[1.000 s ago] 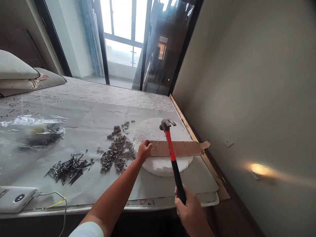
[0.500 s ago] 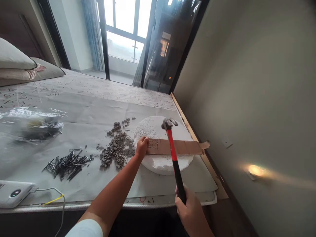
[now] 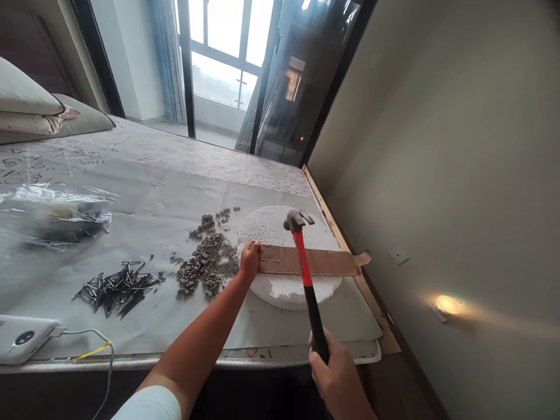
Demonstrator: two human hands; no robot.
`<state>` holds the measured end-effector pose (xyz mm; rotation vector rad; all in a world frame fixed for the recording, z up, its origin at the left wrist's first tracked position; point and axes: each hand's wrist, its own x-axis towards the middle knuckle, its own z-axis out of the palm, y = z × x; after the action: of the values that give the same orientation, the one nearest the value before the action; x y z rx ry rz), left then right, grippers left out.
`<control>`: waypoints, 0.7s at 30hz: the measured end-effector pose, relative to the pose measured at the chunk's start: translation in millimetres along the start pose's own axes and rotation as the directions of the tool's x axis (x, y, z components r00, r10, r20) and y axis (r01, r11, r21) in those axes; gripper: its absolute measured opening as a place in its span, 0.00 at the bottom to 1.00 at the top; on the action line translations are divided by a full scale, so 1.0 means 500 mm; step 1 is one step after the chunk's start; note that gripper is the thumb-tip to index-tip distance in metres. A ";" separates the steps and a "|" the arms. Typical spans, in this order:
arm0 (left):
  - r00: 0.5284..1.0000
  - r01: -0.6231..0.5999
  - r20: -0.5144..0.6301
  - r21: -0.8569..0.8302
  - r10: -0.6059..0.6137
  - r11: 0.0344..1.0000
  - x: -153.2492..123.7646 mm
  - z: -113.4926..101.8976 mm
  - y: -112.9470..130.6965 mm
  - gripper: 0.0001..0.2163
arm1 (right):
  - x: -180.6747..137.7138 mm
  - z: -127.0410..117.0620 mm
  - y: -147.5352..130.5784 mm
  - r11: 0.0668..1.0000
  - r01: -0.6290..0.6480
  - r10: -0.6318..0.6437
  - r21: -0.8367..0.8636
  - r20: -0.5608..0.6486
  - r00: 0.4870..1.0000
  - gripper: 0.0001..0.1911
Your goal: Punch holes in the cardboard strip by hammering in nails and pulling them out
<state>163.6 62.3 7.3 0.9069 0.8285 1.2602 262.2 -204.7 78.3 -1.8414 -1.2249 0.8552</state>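
My right hand (image 3: 335, 373) is wrapped round the black grip of a claw hammer (image 3: 307, 265), its metal head raised over a flat brown board (image 3: 330, 262). The board has rows of small holes or dots near its left end and a torn flap at its right end. My left hand (image 3: 251, 258) is closed at the board's left end; its fingertips are partly hidden, and I cannot make out anything else in them. Under the board lies a round white slab (image 3: 289, 293) with a rough, crumbly surface.
Left of the slab lie grey rubble bits (image 3: 203, 262) and a pile of black nails (image 3: 118, 289). Further left are a clear plastic bag (image 3: 56, 219) and a white power bank (image 3: 26, 338) with a cable. A grey sheet (image 3: 153, 204) covers the mattress; a wall (image 3: 437, 175) stands right.
The view has shifted slightly. Both hands keep their hold, and the hammer stays raised over the board. A thin dark mark on the board near my left hand no longer shows.
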 end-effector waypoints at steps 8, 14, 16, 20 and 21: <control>0.997 -0.077 -0.020 -0.193 0.075 0.978 -0.022 0.000 0.065 0.08 | 0.016 0.031 0.034 0.997 -0.081 0.082 -0.015 0.108 0.991 0.03; 0.914 -0.385 -0.163 -0.065 0.371 0.921 -0.082 -0.052 0.202 0.11 | 0.038 0.035 0.057 0.902 0.211 -0.136 -0.377 0.217 0.967 0.06; 0.889 -0.427 -0.132 0.102 0.438 0.898 -0.113 -0.078 0.218 0.11 | 0.058 0.047 0.075 0.799 0.247 -0.109 -0.548 0.271 0.956 0.08; 0.890 -0.334 -0.119 0.487 0.440 0.807 -0.172 -0.125 0.204 0.11 | 0.110 0.069 0.105 0.653 0.345 -0.096 -0.675 0.378 0.921 0.11; 0.888 -0.323 -0.107 0.546 0.447 0.773 -0.183 -0.133 0.196 0.11 | 0.122 0.073 0.111 0.647 0.349 -0.094 -0.678 0.384 0.919 0.12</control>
<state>51.3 -14.0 70.6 1.4403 1.2496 1.5568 275.4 -153.7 5.2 -2.1240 -2.2162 0.5432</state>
